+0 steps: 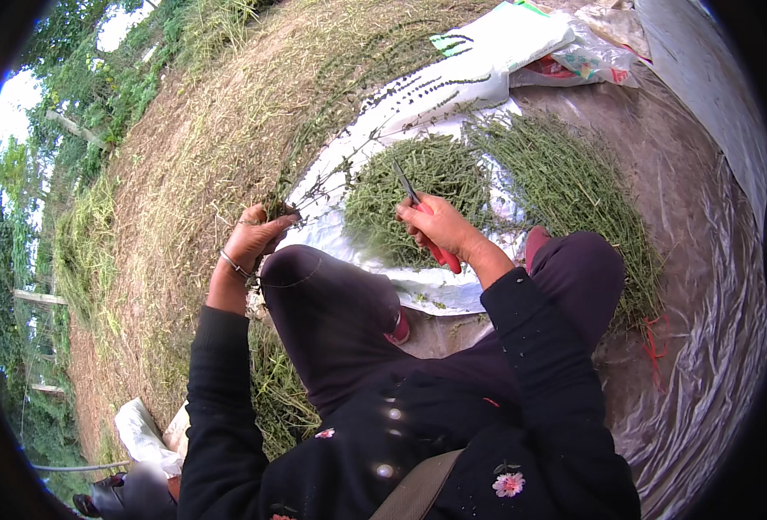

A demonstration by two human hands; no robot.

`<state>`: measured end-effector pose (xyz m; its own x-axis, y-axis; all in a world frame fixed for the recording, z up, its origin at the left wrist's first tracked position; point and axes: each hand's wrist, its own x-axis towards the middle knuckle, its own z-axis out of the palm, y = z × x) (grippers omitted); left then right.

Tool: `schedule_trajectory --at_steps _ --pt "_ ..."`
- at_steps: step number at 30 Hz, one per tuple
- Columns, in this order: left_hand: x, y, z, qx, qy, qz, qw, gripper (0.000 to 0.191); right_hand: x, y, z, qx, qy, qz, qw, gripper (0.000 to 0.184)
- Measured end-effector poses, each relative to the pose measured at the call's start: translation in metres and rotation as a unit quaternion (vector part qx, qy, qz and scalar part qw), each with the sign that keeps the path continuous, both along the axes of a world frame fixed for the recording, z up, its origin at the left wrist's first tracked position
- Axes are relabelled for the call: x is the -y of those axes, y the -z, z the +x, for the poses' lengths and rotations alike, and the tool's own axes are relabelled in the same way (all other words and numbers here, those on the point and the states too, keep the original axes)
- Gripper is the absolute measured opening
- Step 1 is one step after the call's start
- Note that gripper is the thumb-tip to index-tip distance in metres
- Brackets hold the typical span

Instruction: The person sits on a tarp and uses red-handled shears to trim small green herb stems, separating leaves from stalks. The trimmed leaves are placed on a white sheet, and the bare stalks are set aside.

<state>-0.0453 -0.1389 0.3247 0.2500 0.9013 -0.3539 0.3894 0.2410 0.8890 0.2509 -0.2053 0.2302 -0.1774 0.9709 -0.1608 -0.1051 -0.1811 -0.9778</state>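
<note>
In my left hand [258, 235] is a bunch of long, thin plant stalks [372, 138] with small seed heads, gripped at the lower end. The stalks spread up and to the right, over the dry ground and a white plastic sheet [325, 224]. My right hand [439, 224] is closed around red-handled scissors or pruning shears [445, 255], their dark blades pointing up and to the left. Under the blades lies a heap of cut green seed spikes [383, 208] on the white sheet. Whether the blades are apart cannot be made out.
A larger pile of green stalks [572, 188] lies to the right on brown plastic film [689, 214]. White sacks [520, 39] rest at the top. More cut stalks [279, 390] lie by my left leg. Part of another person [136, 491] shows at lower left, near white bags [142, 429].
</note>
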Motion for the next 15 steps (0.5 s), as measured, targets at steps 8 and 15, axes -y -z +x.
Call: schedule_trajectory --at_steps 8,15 --pt "0.003 0.004 -0.001 -0.013 0.001 -0.007 1.0 0.012 0.001 -0.006 -0.001 -0.003 0.006 -0.017 1.0 0.028" --pt "-0.002 0.005 -0.006 0.004 -0.001 0.0 1.0 0.015 -0.005 0.011 -0.002 0.089 -0.006 0.004 0.996 0.033"
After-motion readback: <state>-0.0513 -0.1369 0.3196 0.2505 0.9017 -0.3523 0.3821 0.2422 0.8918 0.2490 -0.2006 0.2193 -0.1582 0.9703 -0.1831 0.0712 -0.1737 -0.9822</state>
